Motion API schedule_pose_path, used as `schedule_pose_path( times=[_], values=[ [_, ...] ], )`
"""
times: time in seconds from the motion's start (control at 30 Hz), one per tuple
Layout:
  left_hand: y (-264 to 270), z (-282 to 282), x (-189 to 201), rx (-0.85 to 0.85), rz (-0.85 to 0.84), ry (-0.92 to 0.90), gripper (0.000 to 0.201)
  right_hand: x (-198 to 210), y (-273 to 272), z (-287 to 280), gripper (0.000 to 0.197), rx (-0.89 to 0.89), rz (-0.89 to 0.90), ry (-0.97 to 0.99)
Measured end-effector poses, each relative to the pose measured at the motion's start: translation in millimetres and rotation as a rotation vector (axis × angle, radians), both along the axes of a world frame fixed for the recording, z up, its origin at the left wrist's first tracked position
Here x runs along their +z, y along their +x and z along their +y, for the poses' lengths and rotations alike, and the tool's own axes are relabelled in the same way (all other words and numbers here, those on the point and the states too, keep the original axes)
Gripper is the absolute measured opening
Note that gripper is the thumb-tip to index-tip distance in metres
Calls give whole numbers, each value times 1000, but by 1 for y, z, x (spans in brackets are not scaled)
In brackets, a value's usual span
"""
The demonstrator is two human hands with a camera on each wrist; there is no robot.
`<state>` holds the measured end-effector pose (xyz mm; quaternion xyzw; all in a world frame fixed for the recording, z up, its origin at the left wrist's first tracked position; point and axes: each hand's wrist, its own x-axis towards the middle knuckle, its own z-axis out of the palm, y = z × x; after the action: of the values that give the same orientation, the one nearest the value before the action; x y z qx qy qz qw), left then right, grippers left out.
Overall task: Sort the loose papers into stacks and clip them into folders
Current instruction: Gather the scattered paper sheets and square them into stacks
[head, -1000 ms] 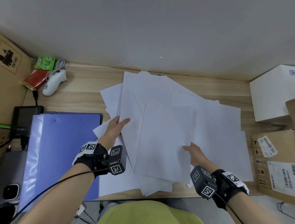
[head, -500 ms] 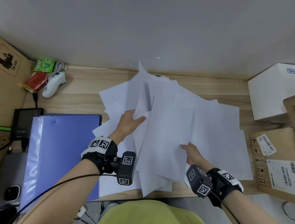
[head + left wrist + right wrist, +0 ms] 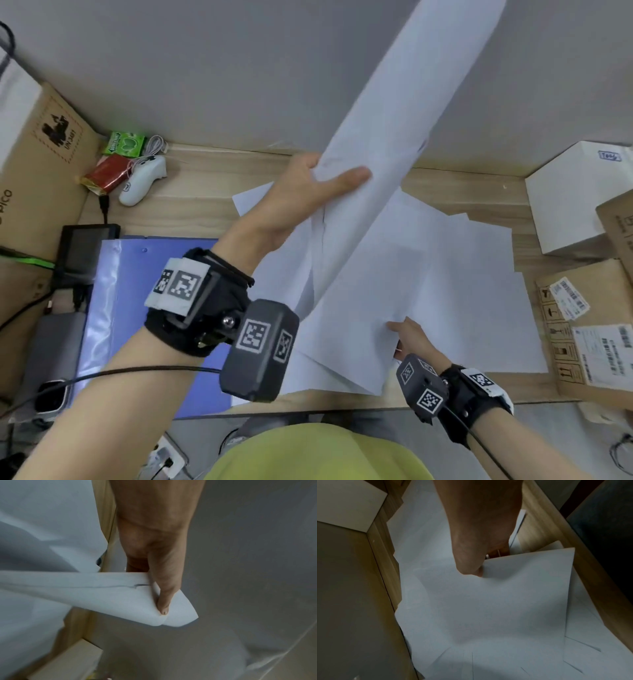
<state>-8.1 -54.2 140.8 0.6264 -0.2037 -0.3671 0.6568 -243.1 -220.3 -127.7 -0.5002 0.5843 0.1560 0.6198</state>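
Two hands work over a wooden desk [image 3: 191, 209] in the head view. The left hand [image 3: 301, 202] is raised above the desk, thumb across the front and fingers curled behind a bundle of white sheets [image 3: 394, 137] that slants up toward the grey wall. The right hand [image 3: 409, 334] lies low at the near side of the loose papers [image 3: 462, 301], which are spread overlapping across the middle and right of the desk; its thumb sits on top of a sheet. A blue folder [image 3: 137, 308] lies flat at the left, partly under the left forearm. At the far left stand a white controller [image 3: 142, 180], a green packet [image 3: 125, 145] and a red packet [image 3: 106, 173]; a white box [image 3: 568, 202] and cardboard boxes [image 3: 596, 329] stand at the right.

Left wrist view: the thumb [image 3: 164, 588] presses the curled edge of the bundle of white sheets [image 3: 102, 595] against the fingers hidden behind it, in front of the grey wall.

Right wrist view: the right hand [image 3: 479, 534] pinches the near edge of one sheet [image 3: 513, 595], lifting it slightly off the loose papers [image 3: 423, 534] beneath; the fingers under the sheet are hidden.
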Motion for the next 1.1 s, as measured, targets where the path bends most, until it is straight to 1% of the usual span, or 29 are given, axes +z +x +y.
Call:
schedule_pose_path(
  times=[0.07, 0.1, 0.13, 0.17, 0.2, 0.27, 0.3, 0.33, 0.4, 0.47, 0.57, 0.63, 0.67, 0.7, 0.73, 0.77, 0.8, 0.83, 0.87, 0.9, 0.93, 0.97, 1.03, 1.07, 1.1],
  values=[
    [3, 9, 14, 98, 128, -175, 13, 25, 6, 15, 28, 14, 8, -22],
    [6, 13, 17, 168, 187, -226, 15, 38, 8, 21, 15, 21, 4, -44],
    [10, 19, 15, 234, 226, -252, 15, 41, 8, 25, 4, 30, -5, -48],
    [14, 26, 11, 288, 244, -251, 13, 43, 9, 28, 3, 36, -17, -46],
    [18, 35, 1, 320, 252, -223, 13, 43, 9, 29, 7, 37, -26, -39],
    [23, 54, -31, 341, 261, -102, 21, 31, 6, 26, 16, 10, -39, -18],
    [24, 66, -51, 347, 276, -26, 27, 23, 3, 22, 17, -5, -56, -1],
    [26, 77, -74, 360, 298, 53, 32, 28, 4, 22, 13, -13, -61, 5],
    [21, 97, -112, 423, 319, 211, 38, 51, 8, 27, 6, -34, -84, -1],
    [15, 112, -145, 490, 323, 358, 36, 61, 7, 25, 7, -18, -103, -6],
    [4, 125, -173, 433, 306, 500, 30, 72, 5, 21, 11, -42, -108, -22],
    [-1, 124, -178, 397, 285, 550, 25, 75, 4, 21, 5, -54, -122, -39],
    [-2, 122, -179, 386, 270, 564, 25, 74, 4, 19, 10, -46, -120, -39],
    [-3, 120, -176, 363, 253, 573, 27, 71, 3, 18, 12, -23, -111, -47],
    [-2, 117, -174, 333, 246, 582, 35, 71, 3, 17, 8, 5, -115, -52],
    [0, 114, -171, 294, 252, 587, 48, 65, 1, 12, 13, 38, -125, -53],
    [3, 111, -169, 259, 273, 582, 59, 54, -4, 6, 30, 72, -128, -46],
    [5, 107, -165, 236, 297, 546, 60, 47, -7, 2, 45, 107, -123, -34],
    [7, 103, -156, 210, 307, 489, 55, 50, -6, 3, 51, 129, -112, -31],
    [7, 99, -146, 173, 311, 440, 50, 59, -4, 7, 45, 121, -123, -35],
    [9, 95, -139, 153, 314, 395, 49, 69, -1, 13, 32, 118, -143, -27],
    [10, 90, -131, 151, 320, 350, 46, 78, 1, 18, 24, 122, -162, -4],
    [13, 85, -127, 199, 347, 263, 35, 81, 3, 20, 22, 138, -151, -12],
    [13, 84, -130, 234, 350, 258, 33, 81, 3, 21, 22, 149, -149, -11],
    [13, 84, -133, 284, 337, 297, 34, 83, 2, 23, 20, 153, -149, -5]
  ],
)
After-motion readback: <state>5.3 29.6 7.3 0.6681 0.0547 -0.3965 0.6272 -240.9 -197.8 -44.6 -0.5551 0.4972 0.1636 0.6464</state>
